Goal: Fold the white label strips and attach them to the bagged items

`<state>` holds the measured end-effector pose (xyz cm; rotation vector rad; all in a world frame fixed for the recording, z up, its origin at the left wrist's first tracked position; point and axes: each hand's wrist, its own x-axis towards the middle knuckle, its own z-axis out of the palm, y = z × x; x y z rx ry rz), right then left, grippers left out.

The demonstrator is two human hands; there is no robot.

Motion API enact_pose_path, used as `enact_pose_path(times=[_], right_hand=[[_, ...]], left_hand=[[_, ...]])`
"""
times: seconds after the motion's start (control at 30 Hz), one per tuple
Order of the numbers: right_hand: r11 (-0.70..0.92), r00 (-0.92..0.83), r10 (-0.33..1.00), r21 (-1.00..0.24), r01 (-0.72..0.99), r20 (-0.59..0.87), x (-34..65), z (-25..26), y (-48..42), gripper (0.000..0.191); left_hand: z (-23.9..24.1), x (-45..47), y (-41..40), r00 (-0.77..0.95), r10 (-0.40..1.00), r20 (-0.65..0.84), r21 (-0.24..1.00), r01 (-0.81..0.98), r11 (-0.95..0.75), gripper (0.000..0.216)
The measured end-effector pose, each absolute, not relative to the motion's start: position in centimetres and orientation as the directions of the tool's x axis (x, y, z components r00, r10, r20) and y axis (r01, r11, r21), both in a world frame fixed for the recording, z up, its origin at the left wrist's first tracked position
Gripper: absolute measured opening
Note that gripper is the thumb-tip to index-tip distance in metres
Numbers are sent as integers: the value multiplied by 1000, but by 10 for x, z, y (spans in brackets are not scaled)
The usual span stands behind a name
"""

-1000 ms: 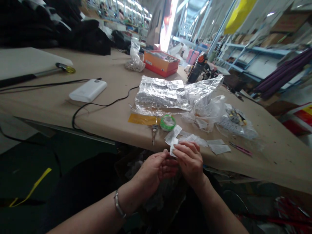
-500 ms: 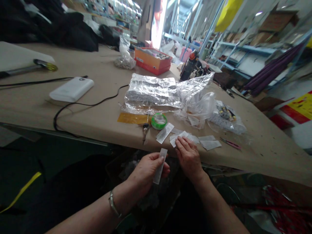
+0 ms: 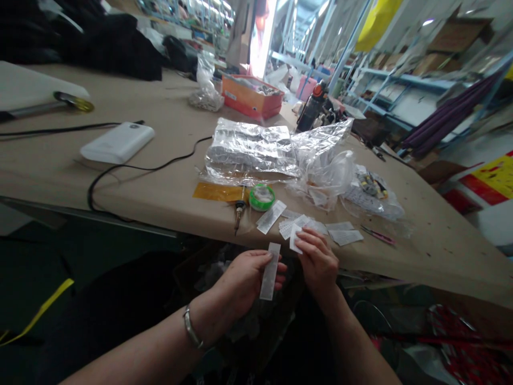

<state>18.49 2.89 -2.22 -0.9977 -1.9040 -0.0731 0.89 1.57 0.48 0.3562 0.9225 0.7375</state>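
At lower centre, the left hand (image 3: pixel 245 280) pinches a white strip (image 3: pixel 269 278) between thumb and fingers, its long axis near upright in the frame, top leaning slightly right. Up and to the right of it, apart, the right hand (image 3: pixel 319 263) grips a white slip (image 3: pixel 294 239) by its fingertips. Just beyond, right of centre, lie the fanned strips (image 3: pixel 285 229), nearer the right hand; whether the slip touches them I cannot tell.
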Motion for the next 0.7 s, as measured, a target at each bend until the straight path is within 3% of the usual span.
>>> enact_pose_path(times=[0.23,0.47,0.63,0.7], right_hand=[[790,-504,564,-250,560,654,161,-18,-3,14],[799,-543,564,-245,549,622,163,-23,-9,17],[801,-547,567,-258,540,616,164,-16,-14,24],[737,-490,627,-256,625,606,180,-13,-11,34]], left_hand=[[4,8,12,464,743,-482,433,-611,663,7],[-3,10,9,484,766,-423,471,-605,642,7],[-3,12,7,430,756,-494,528,-543,653,8],[0,12,7,397,737,-547,560,-481,674,10]])
